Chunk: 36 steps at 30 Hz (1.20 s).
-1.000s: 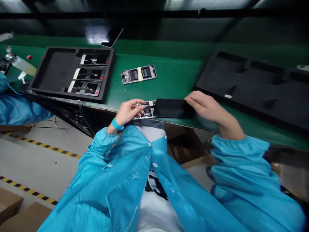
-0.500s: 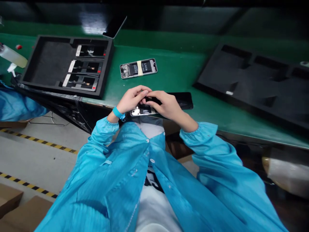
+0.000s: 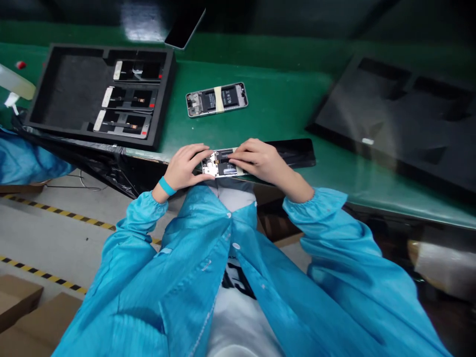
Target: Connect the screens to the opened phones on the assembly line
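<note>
An opened phone body (image 3: 210, 166) with bare circuitry and a dark battery lies at the table's near edge. My left hand (image 3: 184, 166) holds its left end, thumb along the near side and fingers along the far side. Over the battery, the thumb and fingertips of my right hand (image 3: 260, 159) are pinched together; whatever is between them is too small to make out. A glossy black phone screen (image 3: 295, 152) extends rightward from beneath my right hand, which hides where it meets the body. Farther back sits a second opened phone (image 3: 230, 100) with a pale tape strip across its battery.
At left, a black foam tray (image 3: 158, 114) holds several phone parts. Another black foam tray (image 3: 401, 134) is at right on the green table (image 3: 275, 109). Behind, a dark phone panel (image 3: 184, 30) leans. A bottle (image 3: 17, 82) and a person's blue sleeve (image 3: 29, 156) are far left.
My hands have separated: the left has shifted left onto the phone body's end, and the right has moved slightly right. More of the phone's inside now shows between them.
</note>
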Available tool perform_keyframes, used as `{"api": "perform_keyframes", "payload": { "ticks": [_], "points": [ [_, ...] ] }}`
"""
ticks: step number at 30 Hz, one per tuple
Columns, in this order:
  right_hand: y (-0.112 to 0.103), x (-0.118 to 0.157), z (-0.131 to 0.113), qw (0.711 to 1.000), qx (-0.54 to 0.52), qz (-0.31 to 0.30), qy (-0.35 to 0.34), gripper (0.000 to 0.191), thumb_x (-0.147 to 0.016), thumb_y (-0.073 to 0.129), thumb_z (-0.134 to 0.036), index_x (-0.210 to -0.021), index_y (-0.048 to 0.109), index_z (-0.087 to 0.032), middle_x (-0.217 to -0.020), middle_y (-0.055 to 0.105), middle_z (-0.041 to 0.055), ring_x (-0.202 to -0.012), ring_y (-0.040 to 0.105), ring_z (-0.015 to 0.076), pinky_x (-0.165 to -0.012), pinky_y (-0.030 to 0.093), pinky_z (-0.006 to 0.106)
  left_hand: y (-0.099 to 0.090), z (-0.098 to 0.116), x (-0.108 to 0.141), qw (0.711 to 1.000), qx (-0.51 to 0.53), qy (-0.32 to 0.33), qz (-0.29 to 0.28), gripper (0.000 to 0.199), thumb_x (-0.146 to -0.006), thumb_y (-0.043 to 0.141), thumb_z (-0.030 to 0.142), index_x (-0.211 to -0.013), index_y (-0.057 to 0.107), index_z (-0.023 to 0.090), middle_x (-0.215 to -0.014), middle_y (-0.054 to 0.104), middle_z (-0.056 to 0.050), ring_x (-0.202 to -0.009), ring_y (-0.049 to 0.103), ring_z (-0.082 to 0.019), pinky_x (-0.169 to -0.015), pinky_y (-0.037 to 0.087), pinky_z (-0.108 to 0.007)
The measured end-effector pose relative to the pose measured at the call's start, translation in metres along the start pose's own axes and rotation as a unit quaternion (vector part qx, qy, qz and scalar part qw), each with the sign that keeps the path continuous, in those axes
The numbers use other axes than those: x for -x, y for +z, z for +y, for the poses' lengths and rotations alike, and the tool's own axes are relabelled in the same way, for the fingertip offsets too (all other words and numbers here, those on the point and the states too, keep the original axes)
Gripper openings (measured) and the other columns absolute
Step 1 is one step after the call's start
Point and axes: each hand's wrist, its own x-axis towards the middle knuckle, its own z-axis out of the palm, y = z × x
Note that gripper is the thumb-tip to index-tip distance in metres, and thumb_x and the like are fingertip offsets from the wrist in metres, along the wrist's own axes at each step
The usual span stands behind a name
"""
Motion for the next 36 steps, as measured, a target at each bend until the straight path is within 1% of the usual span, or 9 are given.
{"api": "perform_keyframes", "payload": {
  "ticks": [3, 6, 9, 15, 20, 24, 29, 33, 36],
  "points": [
    [0.000, 0.000, -0.001, 1.000, 0.003, 0.005, -0.003, 0.027, -0.108, 0.062, -0.039, -0.110, 0.085, -0.024, -0.099, 0.080, 0.0101, -0.091, 0.071, 0.0241, -0.080, 0.060, 0.042, 0.000, -0.002, -0.001, 1.000, -0.002, 0.014, -0.009, 0.083, -0.088, 0.066, 0.086, -0.143, 0.070, 0.024, -0.144, 0.069, -0.018, -0.140, 0.062, -0.039, -0.121, 0.046, -0.057],
    [-0.001, 0.000, -0.002, 1.000, -0.007, 0.002, 0.013, 0.025, -0.107, 0.063, -0.037, -0.109, 0.084, -0.025, -0.100, 0.080, 0.0104, -0.090, 0.071, 0.0246, -0.080, 0.060, 0.043, -0.001, 0.001, -0.001, 1.000, 0.008, 0.021, -0.011, 0.067, -0.096, 0.062, 0.078, -0.140, 0.072, 0.029, -0.144, 0.071, -0.014, -0.138, 0.063, -0.035, -0.122, 0.044, -0.057],
    [-0.002, -0.001, -0.001, 1.000, -0.013, 0.006, 0.026, 0.024, -0.106, 0.064, -0.037, -0.105, 0.084, -0.025, -0.100, 0.080, 0.0106, -0.091, 0.071, 0.0252, -0.081, 0.059, 0.044, 0.000, 0.006, -0.006, 1.000, 0.012, -0.014, 0.007, 0.053, -0.105, 0.057, 0.066, -0.135, 0.075, 0.027, -0.137, 0.074, -0.013, -0.131, 0.065, -0.031, -0.118, 0.046, -0.054],
    [0.000, 0.001, 0.000, 1.000, 0.006, 0.020, 0.016, 0.023, -0.107, 0.063, -0.036, -0.103, 0.083, -0.024, -0.098, 0.080, 0.0095, -0.088, 0.070, 0.0243, -0.080, 0.058, 0.043, 0.005, 0.013, -0.029, 0.998, 0.025, -0.064, 0.010, 0.025, -0.106, 0.063, 0.041, -0.103, 0.078, 0.021, -0.134, 0.074, -0.012, -0.129, 0.064, -0.029, -0.116, 0.045, -0.049],
    [0.008, -0.001, -0.008, 0.998, 0.060, 0.031, 0.013, 0.033, -0.108, 0.060, -0.048, -0.122, 0.079, -0.025, -0.106, 0.080, 0.0104, -0.097, 0.072, 0.0272, -0.087, 0.057, 0.045, 0.000, 0.013, -0.041, 0.991, 0.087, -0.100, -0.026, 0.020, -0.103, 0.064, 0.035, -0.096, 0.077, 0.021, -0.133, 0.074, -0.010, -0.129, 0.064, -0.028, -0.118, 0.045, -0.049],
    [0.015, -0.005, -0.012, 0.999, 0.038, 0.027, -0.004, 0.031, -0.110, 0.058, -0.045, -0.118, 0.081, -0.027, -0.107, 0.081, 0.0091, -0.097, 0.073, 0.0251, -0.089, 0.057, 0.044, -0.007, 0.010, -0.044, 0.981, 0.148, -0.118, -0.038, 0.021, -0.102, 0.065, 0.036, -0.095, 0.077, 0.020, -0.134, 0.073, -0.010, -0.128, 0.066, -0.027, -0.118, 0.047, -0.049],
    [0.013, -0.005, -0.005, 1.000, -0.006, 0.016, -0.009, 0.033, -0.109, 0.058, -0.046, -0.115, 0.084, -0.026, -0.101, 0.080, 0.0098, -0.091, 0.071, 0.0233, -0.079, 0.058, 0.040, -0.012, 0.010, -0.026, 0.992, 0.105, -0.070, -0.010, 0.027, -0.105, 0.059, 0.039, -0.115, 0.074, 0.020, -0.137, 0.071, -0.014, -0.132, 0.065, -0.028, -0.116, 0.049, -0.048],
    [0.011, -0.004, -0.003, 1.000, -0.010, 0.002, -0.017, 0.034, -0.109, 0.058, -0.048, -0.114, 0.085, -0.026, -0.098, 0.078, 0.0105, -0.089, 0.069, 0.0236, -0.077, 0.057, 0.040, -0.010, 0.010, -0.006, 1.000, 0.010, -0.004, -0.028, 0.040, -0.106, 0.057, 0.046, -0.136, 0.070, 0.022, -0.143, 0.069, -0.015, -0.133, 0.064, -0.031, -0.119, 0.047, -0.053],
    [0.012, -0.005, -0.004, 1.000, 0.005, -0.005, -0.009, 0.036, -0.109, 0.056, -0.049, -0.113, 0.085, -0.027, -0.098, 0.077, 0.0104, -0.088, 0.067, 0.0234, -0.076, 0.055, 0.040, -0.006, 0.008, 0.002, 0.999, -0.028, 0.012, -0.036, 0.052, -0.107, 0.055, 0.052, -0.151, 0.064, 0.025, -0.148, 0.067, -0.015, -0.135, 0.063, -0.033, -0.123, 0.043, -0.056]
  ]
}}
